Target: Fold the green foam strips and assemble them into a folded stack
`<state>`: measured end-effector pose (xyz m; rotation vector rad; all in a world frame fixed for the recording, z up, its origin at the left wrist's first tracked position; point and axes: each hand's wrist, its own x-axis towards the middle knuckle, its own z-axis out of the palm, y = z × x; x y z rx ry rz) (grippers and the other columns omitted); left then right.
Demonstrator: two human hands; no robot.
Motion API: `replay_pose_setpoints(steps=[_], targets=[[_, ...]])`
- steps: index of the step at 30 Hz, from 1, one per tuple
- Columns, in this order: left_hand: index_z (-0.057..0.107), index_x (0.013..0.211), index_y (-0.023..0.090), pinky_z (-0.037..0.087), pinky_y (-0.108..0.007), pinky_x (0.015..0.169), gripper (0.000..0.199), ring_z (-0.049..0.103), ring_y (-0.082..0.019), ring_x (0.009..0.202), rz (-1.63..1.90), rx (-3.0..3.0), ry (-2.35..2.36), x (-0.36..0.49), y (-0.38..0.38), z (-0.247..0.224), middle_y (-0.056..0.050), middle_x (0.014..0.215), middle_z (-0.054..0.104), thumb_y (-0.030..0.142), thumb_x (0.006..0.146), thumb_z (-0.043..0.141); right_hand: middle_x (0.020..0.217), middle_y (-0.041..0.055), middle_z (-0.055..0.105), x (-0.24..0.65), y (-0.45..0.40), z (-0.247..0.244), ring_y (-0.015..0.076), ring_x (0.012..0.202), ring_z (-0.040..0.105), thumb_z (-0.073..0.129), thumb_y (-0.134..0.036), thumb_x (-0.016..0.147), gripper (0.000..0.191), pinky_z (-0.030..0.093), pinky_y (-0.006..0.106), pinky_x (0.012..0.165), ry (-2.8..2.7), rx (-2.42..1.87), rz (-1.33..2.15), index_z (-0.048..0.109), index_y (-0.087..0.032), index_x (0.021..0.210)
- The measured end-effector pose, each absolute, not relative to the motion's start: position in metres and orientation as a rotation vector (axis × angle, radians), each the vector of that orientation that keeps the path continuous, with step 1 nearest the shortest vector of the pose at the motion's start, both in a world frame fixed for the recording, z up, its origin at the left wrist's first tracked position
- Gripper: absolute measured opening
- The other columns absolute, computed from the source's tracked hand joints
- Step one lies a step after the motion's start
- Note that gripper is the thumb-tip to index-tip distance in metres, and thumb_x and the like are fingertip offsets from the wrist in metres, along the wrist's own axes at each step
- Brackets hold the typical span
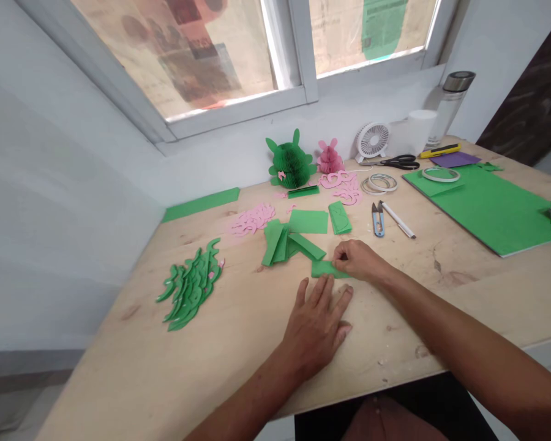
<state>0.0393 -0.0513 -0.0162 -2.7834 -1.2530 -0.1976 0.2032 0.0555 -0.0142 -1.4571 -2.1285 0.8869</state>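
Note:
A folded strip of green paper (324, 268) lies flat on the wooden table in front of me. My left hand (316, 315) rests palm down with fingers spread, its fingertips at the strip's near edge. Above the strip's right part, my right hand (356, 258) is curled closed and presses on the paper; whether the fingers pinch anything is hidden. Just beyond are several folded green paper pieces (280, 242), a flat green rectangle (308, 222) and a folded green piece with a drawn outline (340, 217).
Cut green shapes (195, 288) are piled at left, pink cutouts (252, 219) behind. Paper figures, one green (291, 164) and one pink (329, 158), stand by the wall near a small fan (373, 141). Blue thread snips (378, 220), a pen (398, 219), scissors (401, 162) and green sheets (487, 211) lie right.

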Motion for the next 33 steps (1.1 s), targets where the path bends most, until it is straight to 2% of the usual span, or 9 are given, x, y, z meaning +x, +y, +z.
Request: replay_pose_setpoints(steps=[12,17,19,22,28,33], targets=[[0.035,0.135,0.022,0.020,-0.051,0.103,0.055,0.033,-0.029,0.127,-0.204,-2.797,-1.257,0.039,-0.051,-0.016,-0.015,0.135,0.042,0.045,0.086,0.041,0.063,0.0007,0.063,0.204,0.052,-0.008,0.0113,0.058,0.053,0.056,-0.014,0.068,0.010,0.035,0.020,0.053,-2.149,-1.462,0.841,0.063,-0.016,0.061],[0.036,0.135,0.023,0.020,-0.052,0.103,0.054,0.034,-0.030,0.126,-0.225,-2.803,-1.251,0.039,-0.051,-0.017,-0.014,0.135,0.043,0.045,0.086,0.041,0.089,0.0051,0.065,0.208,0.044,-0.002,0.0172,0.078,0.057,0.054,-0.024,0.078,0.015,0.038,0.026,0.064,-2.137,-1.599,0.437,0.066,-0.018,0.085],[0.037,0.134,0.023,0.019,-0.053,0.103,0.053,0.035,-0.030,0.126,-0.239,-2.796,-1.246,0.040,-0.051,-0.016,-0.014,0.134,0.043,0.045,0.086,0.042,0.093,0.0072,0.064,0.208,0.040,0.001,0.0196,0.087,0.054,0.051,-0.024,0.081,0.018,0.038,0.028,0.072,-2.162,-1.543,0.231,0.065,-0.018,0.092],[0.038,0.133,0.022,0.019,-0.053,0.102,0.053,0.035,-0.030,0.125,-0.254,-2.787,-1.239,0.040,-0.051,-0.015,-0.015,0.133,0.044,0.046,0.086,0.042,0.089,0.0076,0.063,0.204,0.032,0.010,0.0201,0.089,0.052,0.049,-0.021,0.084,0.018,0.035,0.030,0.077,-2.270,-1.350,0.080,0.065,-0.017,0.090],[0.042,0.129,0.020,0.019,-0.052,0.104,0.052,0.033,-0.030,0.127,-0.310,-2.791,-1.227,0.039,-0.051,-0.016,-0.013,0.133,0.045,0.046,0.084,0.045,0.082,0.0088,0.061,0.196,0.008,0.021,0.0226,0.087,0.048,0.050,-0.017,0.083,0.018,0.031,0.036,0.076,-2.660,-1.103,-0.120,0.064,-0.016,0.072],[0.048,0.122,0.016,0.018,-0.053,0.105,0.048,0.034,-0.030,0.127,-0.333,-2.812,-1.233,0.037,-0.050,-0.019,-0.015,0.130,0.048,0.045,0.085,0.043,0.093,0.0104,0.061,0.205,-0.012,0.006,0.0248,0.097,0.047,0.051,-0.020,0.084,0.015,0.031,0.039,0.085,-2.661,-1.105,-0.166,0.064,-0.016,0.091]])
